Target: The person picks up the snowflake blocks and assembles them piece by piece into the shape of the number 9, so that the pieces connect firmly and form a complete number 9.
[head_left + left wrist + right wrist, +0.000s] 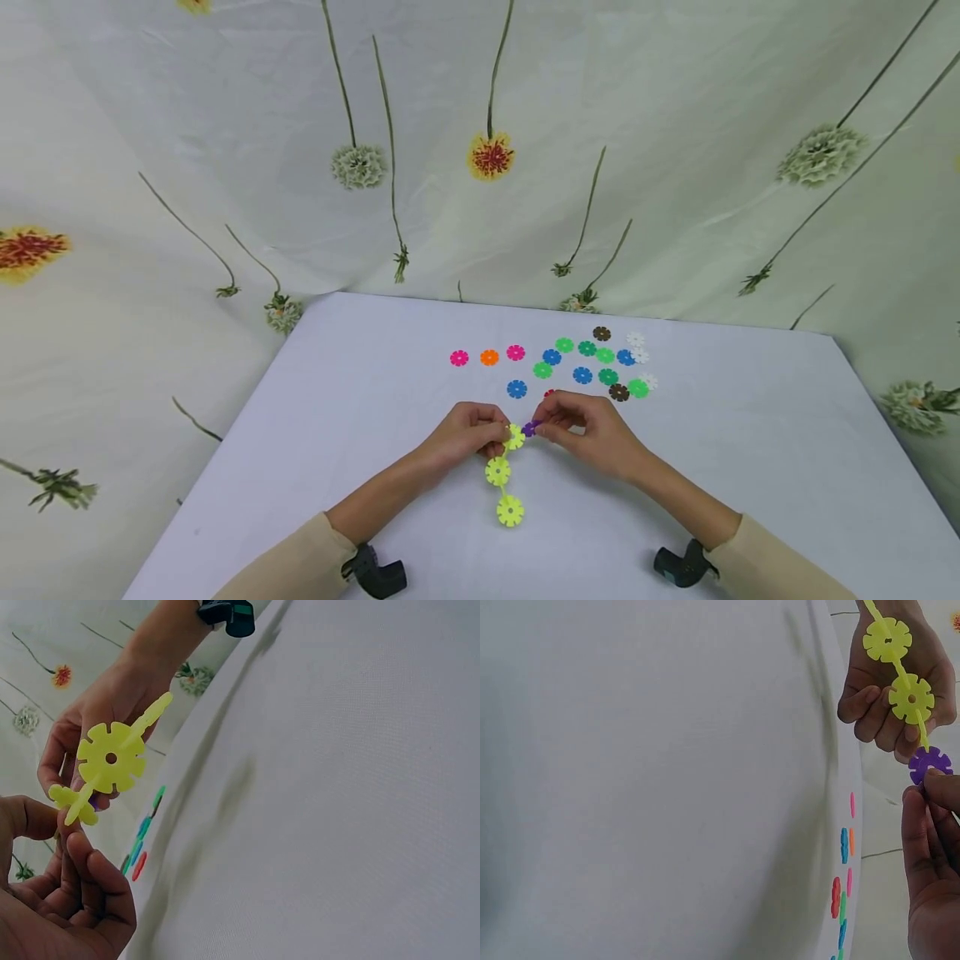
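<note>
Above the middle of the table my left hand point(468, 433) pinches the far end of a chain of yellow notched flower discs point(498, 471). The discs are slotted together, alternately flat-on and edge-on, and the chain hangs toward me. My right hand point(596, 435) holds a purple notched disc point(924, 759) between thumb and fingertips. In the right wrist view, the purple disc meets the edge of the chain's last yellow piece, with its lower part hidden by my thumb. The left wrist view shows a yellow disc point(111, 757) face-on, with my fingertips below it.
Loose discs lie beyond my hands: pink point(459, 357), orange point(489, 357), blue point(517, 389), green point(564, 345), brown point(602, 333) and white point(636, 339). A red disc point(550, 392) is partly hidden behind my right hand. A flower-patterned cloth point(450, 217) hangs behind the white table point(360, 350).
</note>
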Available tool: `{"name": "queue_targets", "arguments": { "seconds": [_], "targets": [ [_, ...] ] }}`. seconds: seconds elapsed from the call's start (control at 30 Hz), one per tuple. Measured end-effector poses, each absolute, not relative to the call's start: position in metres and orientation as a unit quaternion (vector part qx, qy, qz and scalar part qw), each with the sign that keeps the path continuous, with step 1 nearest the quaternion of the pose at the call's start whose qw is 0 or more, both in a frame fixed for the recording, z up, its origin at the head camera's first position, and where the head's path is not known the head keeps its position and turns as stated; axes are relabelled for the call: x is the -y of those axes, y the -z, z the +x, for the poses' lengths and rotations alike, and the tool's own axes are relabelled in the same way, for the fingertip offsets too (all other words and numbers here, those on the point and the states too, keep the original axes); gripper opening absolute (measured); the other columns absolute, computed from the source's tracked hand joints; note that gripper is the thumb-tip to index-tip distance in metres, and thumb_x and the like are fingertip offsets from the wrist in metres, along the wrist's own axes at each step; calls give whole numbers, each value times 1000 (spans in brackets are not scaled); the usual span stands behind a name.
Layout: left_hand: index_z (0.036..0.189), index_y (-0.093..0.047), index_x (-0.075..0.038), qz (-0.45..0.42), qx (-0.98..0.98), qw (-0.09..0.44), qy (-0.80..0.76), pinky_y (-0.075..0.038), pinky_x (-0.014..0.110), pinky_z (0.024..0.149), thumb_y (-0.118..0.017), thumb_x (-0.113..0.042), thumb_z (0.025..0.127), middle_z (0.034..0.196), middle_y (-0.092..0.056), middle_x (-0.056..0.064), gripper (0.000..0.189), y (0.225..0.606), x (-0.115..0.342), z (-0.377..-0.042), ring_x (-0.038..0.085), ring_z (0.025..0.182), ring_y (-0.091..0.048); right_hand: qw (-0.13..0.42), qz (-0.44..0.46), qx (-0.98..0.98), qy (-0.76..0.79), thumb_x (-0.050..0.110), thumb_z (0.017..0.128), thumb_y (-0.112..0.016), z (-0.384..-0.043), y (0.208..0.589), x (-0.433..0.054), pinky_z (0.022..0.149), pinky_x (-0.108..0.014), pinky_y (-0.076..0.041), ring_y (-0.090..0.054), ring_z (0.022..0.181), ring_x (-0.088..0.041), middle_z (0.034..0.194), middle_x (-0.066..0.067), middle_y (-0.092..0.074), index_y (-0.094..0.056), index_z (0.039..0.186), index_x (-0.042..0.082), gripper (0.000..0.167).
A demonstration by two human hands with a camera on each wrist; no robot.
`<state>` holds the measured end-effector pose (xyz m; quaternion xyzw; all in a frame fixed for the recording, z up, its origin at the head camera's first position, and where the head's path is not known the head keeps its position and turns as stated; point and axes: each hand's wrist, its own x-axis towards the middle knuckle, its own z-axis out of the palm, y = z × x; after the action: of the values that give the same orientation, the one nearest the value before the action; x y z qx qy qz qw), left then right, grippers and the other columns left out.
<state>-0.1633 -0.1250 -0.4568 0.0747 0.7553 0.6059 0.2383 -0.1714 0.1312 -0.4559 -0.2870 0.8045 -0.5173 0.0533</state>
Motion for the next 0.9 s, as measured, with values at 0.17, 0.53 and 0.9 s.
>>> {"name": "queue_targets", "arguments": {
  "seconds": [0.17, 0.53, 0.9],
  "targets": [
    [102, -71, 1, 82, -751, 241, -609, -56, 19, 75, -66, -20, 101, 78, -68, -2, 22, 458, 124, -163, 11, 74, -64, 45, -299, -805, 511, 10, 96, -81, -171, 455, -132, 86, -24, -64, -74, 89, -10, 100, 2, -78, -77, 108, 18, 15],
    [105, -72, 0, 95, -751, 255, -601, -56, 20, 76, -71, -21, 103, 79, -69, 0, 21, 455, 120, -161, 11, 73, -63, 11, -317, -820, 476, 3, 92, -82, -165, 455, -131, 88, -23, -63, -76, 91, -5, 99, 4, -81, -79, 107, 18, 21],
    [104, -71, 0, 106, -742, 276, -602, -55, 19, 74, -68, -20, 103, 77, -70, -2, 20, 458, 120, -160, 10, 71, -63, 9, -329, -812, 481, 7, 93, -82, -162, 456, -132, 88, -25, -64, -76, 90, -6, 99, 5, -80, -80, 105, 19, 17]
  ]
}}
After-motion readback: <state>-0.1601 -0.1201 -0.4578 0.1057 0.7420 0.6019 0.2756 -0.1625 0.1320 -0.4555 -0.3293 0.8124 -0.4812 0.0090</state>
